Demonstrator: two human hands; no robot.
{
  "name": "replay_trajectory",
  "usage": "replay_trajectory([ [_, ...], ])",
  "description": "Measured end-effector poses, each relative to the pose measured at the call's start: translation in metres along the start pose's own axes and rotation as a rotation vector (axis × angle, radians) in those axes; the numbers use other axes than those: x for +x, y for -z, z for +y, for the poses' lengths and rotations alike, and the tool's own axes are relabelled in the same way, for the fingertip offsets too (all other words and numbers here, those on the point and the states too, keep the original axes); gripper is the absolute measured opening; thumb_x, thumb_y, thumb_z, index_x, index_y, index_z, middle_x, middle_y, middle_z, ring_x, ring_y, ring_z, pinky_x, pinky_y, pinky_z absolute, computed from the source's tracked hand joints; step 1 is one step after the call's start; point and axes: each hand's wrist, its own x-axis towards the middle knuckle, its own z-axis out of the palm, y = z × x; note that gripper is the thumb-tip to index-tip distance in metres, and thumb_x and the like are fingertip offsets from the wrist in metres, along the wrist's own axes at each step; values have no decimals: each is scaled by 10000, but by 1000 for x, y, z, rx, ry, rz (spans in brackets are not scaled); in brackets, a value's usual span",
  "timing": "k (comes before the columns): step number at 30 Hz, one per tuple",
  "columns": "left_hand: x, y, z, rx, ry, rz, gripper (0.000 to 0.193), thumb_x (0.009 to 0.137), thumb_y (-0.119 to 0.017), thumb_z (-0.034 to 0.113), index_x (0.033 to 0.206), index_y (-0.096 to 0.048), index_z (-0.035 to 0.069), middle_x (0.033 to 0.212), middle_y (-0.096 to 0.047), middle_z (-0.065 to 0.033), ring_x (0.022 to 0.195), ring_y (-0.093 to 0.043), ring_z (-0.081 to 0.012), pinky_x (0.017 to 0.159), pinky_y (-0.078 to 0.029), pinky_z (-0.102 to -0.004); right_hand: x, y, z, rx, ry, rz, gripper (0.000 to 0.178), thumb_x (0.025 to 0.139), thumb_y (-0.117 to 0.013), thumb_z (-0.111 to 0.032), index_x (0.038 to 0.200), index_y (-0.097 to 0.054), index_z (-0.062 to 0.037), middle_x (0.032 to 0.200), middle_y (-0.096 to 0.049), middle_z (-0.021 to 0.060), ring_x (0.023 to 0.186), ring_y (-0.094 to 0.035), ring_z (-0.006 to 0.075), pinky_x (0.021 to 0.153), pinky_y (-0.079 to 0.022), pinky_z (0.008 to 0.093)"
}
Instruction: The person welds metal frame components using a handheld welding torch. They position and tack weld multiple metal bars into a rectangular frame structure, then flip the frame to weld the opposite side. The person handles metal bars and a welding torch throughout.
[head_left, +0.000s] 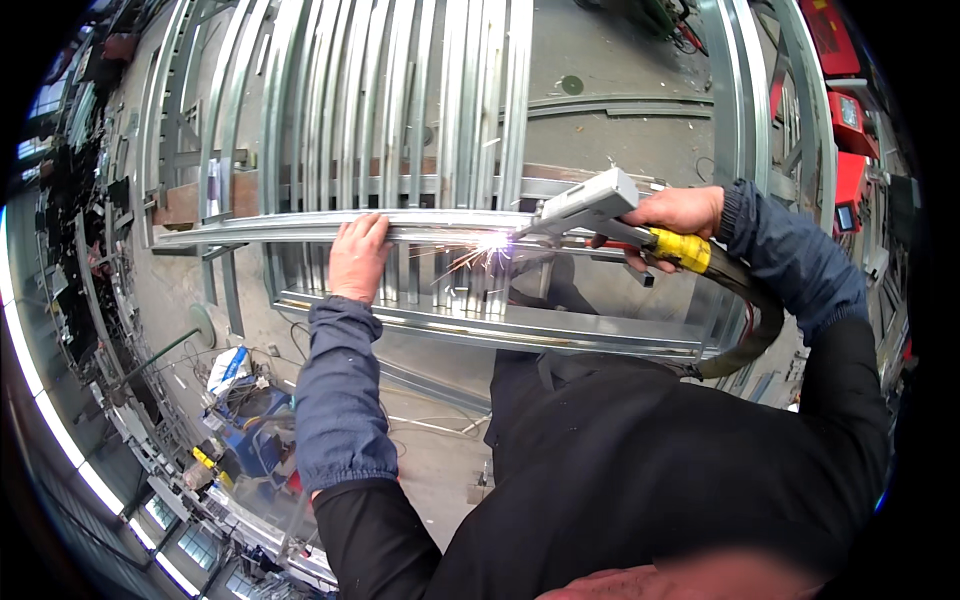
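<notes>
The left hand (358, 260) lays bent fingers, clasp unclear, over a long silvery metal profile (460, 218) running left-right; to its right, the right hand (680, 212) grips a sparking grey, yellow-wrapped torch (592, 200).

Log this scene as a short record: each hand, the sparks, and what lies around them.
Left hand: the hand lies on a long metal rail; whether it grips is unclear
Right hand: the hand is closed around a grey torch
Torch details: yellow wrap, dark hose curving toward the person
Sparks: bright burst at the torch tip, right of the left hand
Beyond the rail: row of metal bars
Far right: red machines
</notes>
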Motion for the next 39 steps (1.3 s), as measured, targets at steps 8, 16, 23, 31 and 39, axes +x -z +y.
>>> replay_trajectory([
  [8,-3,6,-7,-63,-87,108,492,856,-848,193,1315,-704,90,1315,-714,-79,1260,-662,-305,1118,-522,-437,-60,-102,-19,-117,173,200,574,1174,-413,-511,1443,-611,-44,968,-738,129,637,-723,201,571,-599,329],
  [16,-21,29,-111,-315,-15,225,409,952,-823,242,1333,-747,115,1374,-727,-102,1287,-676,-308,1169,-499,-461,-5,-266,-86,-223,224,676,411,1114,-530,-260,1459,-617,-54,1044,-686,40,813,-660,95,695,-589,299],
  [23,-59,15,-285,-40,-40,269,604,877,-876,270,1425,-693,97,1441,-669,-104,1374,-591,-335,1203,-439,-469,143,-336,-120,-694,253,743,541,1083,-619,-357,1520,-598,-38,1257,-758,243,1147,-740,385,1025,-562,424],
  [31,-49,3,-309,-285,-116,223,574,778,-922,206,1317,-757,97,1205,-719,-68,1193,-650,-310,1062,-519,-436,296,-341,-140,-804,260,686,592,1079,-630,-493,1421,-605,-11,1126,-731,321,1084,-703,507,937,-560,536],
  [39,-50,7,-308,-227,-97,204,538,800,-914,265,1298,-761,131,1203,-713,-37,1214,-644,-276,1190,-442,-463,331,-344,-156,-841,175,696,626,1070,-628,-517,1417,-599,3,1087,-728,325,1067,-703,513,925,-550,560],
])
